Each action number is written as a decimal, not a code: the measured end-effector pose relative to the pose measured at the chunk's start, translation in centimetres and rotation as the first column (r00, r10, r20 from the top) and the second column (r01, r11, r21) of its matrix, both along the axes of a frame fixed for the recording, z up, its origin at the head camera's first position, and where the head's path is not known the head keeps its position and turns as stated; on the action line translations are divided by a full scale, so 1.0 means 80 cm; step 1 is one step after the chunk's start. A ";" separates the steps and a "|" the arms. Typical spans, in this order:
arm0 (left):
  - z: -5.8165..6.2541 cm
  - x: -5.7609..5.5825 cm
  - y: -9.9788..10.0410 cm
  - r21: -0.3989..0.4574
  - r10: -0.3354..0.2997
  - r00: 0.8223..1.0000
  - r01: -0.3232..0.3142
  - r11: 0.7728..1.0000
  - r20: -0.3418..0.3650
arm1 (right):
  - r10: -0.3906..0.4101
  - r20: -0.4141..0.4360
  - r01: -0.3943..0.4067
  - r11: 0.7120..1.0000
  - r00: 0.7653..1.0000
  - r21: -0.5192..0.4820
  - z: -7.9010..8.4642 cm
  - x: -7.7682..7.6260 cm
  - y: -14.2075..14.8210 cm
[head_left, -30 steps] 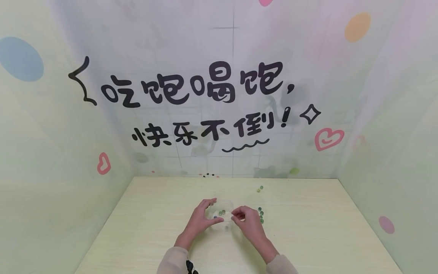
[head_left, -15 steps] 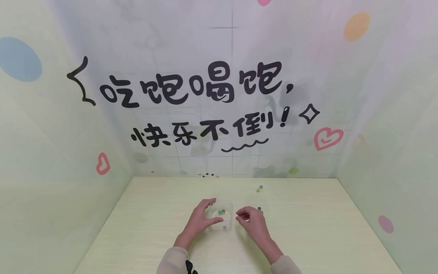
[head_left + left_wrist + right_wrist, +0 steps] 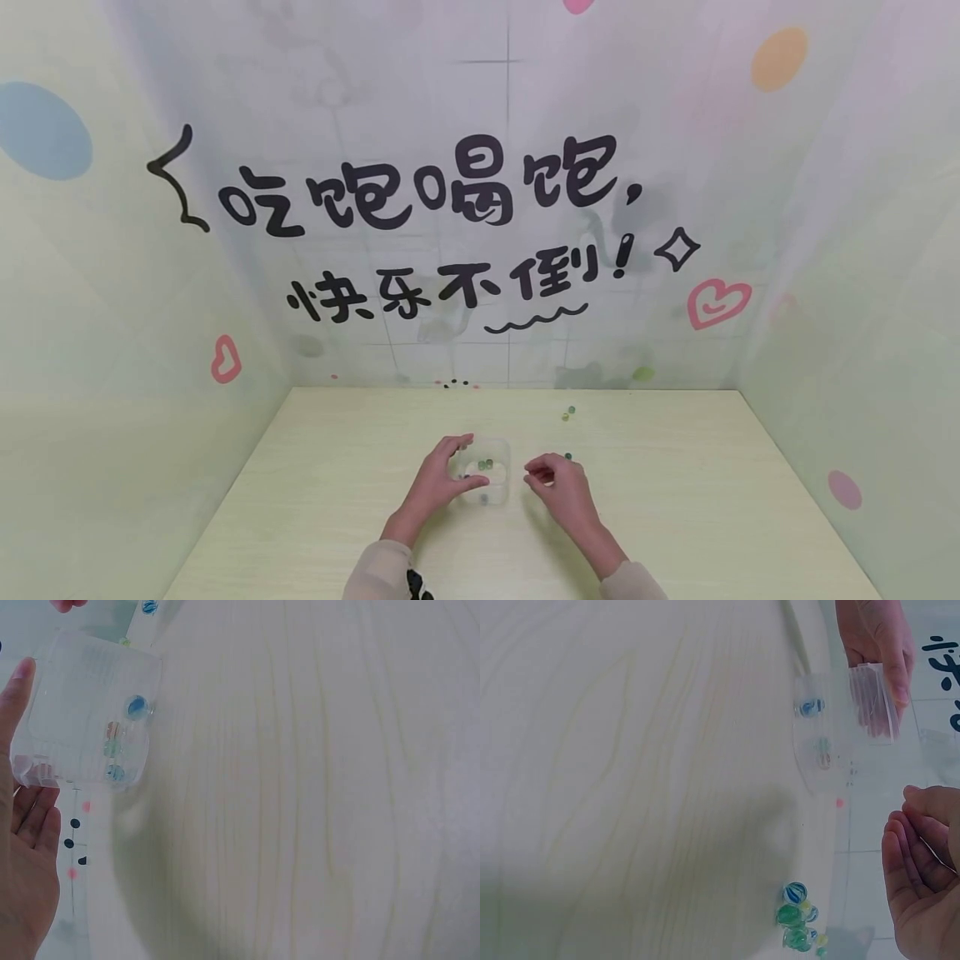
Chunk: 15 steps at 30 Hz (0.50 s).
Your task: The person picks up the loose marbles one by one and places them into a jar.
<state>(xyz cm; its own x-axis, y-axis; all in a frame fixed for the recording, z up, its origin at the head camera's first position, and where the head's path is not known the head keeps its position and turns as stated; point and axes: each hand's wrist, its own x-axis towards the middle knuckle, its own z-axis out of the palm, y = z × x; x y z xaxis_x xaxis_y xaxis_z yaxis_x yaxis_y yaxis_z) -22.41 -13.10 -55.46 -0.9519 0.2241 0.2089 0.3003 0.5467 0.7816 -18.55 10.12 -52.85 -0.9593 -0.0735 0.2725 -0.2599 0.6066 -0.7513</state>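
Right hand (image 3: 562,487) was shifted rightward, fingers loosely bent, seemingly empty. Left of it, a clear square plastic box (image 3: 491,473) is gripped by the left hand (image 3: 435,482); best steadied while green-and-blue glass marbles (image 3: 789,914) are pinched singly.

Free gap btwn R hand (image 3: 562,492) & see-thru box (image 3: 501,492); L hand (image 3: 433,483) blocks box's L side; marbles (image 3: 789,914) clutter table (image 3: 300,500) nr R hand.

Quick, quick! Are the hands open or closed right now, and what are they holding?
Left hand: holding the clear box.
Right hand: open, loosely curled, with nothing visible in it.
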 end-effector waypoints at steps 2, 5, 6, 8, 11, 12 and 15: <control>0.000 0.000 0.000 0.001 0.000 1.000 0.000 1.000 0.000 | -0.006 0.001 0.006 1.000 1.000 -0.005 -0.001 0.000 0.002; 0.001 0.000 0.000 0.003 -0.007 1.000 0.007 1.000 -0.006 | -0.016 0.006 0.016 1.000 1.000 -0.012 -0.002 0.000 0.006; 0.001 0.001 0.000 0.001 -0.009 1.000 0.009 1.000 -0.009 | -0.019 0.008 0.019 1.000 1.000 -0.015 -0.002 0.000 0.007; 0.002 0.001 0.000 0.000 -0.012 1.000 0.012 1.000 -0.010 | -0.025 0.015 0.026 1.000 1.000 -0.017 -0.002 0.000 0.009; 0.003 0.001 0.000 0.003 -0.012 1.000 0.012 1.000 -0.013 | -0.037 0.020 0.038 0.999 0.999 -0.020 -0.001 0.001 0.013; 0.003 0.001 0.000 0.005 -0.012 1.000 0.012 1.000 -0.010 | -0.041 0.019 0.042 0.999 0.999 -0.021 -0.001 0.001 0.014; 0.004 0.001 0.000 0.005 -0.012 1.000 0.012 1.000 -0.005 | -0.055 0.016 0.055 0.998 0.998 -0.032 0.000 0.001 0.017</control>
